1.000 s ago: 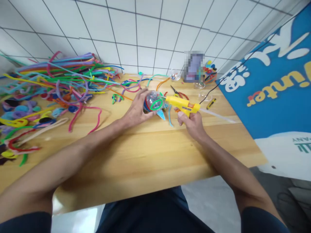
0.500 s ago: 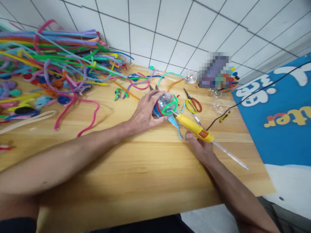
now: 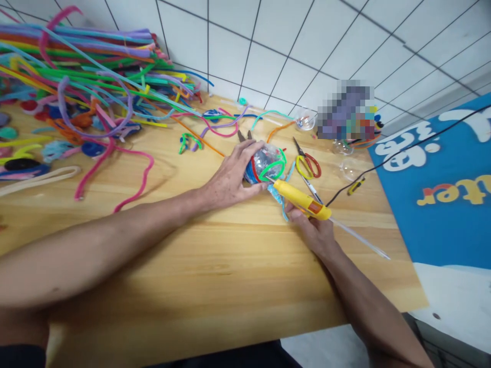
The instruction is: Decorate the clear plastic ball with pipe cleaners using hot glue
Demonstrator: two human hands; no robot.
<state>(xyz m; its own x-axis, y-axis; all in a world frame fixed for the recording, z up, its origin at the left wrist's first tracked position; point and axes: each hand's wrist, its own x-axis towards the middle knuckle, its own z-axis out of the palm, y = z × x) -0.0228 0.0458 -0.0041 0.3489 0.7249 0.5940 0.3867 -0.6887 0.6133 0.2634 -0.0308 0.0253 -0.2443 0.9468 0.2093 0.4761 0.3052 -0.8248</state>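
Note:
My left hand (image 3: 233, 176) is wrapped round the left side of a clear plastic ball (image 3: 266, 159), steadying it on the table. Red, blue and green pipe cleaners run round the ball, with a green loop (image 3: 273, 170) facing the right hand. In my right hand (image 3: 312, 230) is a yellow hot glue gun (image 3: 301, 198), its fingers closed round the handle below. The metal nozzle points at the green loop and looks to be touching or very near it. A clear glue stick (image 3: 360, 239) juts from the gun's rear. Light blue pipe cleaner (image 3: 276, 194) lies beneath the nozzle.
A big heap of coloured pipe cleaners (image 3: 95, 66) covers the table's back left. Scissors (image 3: 307, 162) lie beyond the glue gun, near a yellow cutter (image 3: 356, 186). Clear plastic balls (image 3: 305, 120) stand by the tiled wall. A black cord (image 3: 383, 158) crosses the right side.
The glue gun has shifted slightly left, bringing its nozzle further over the green loop's lower edge. My left hand keeps its hold on the ball. The camera view has moved a little.

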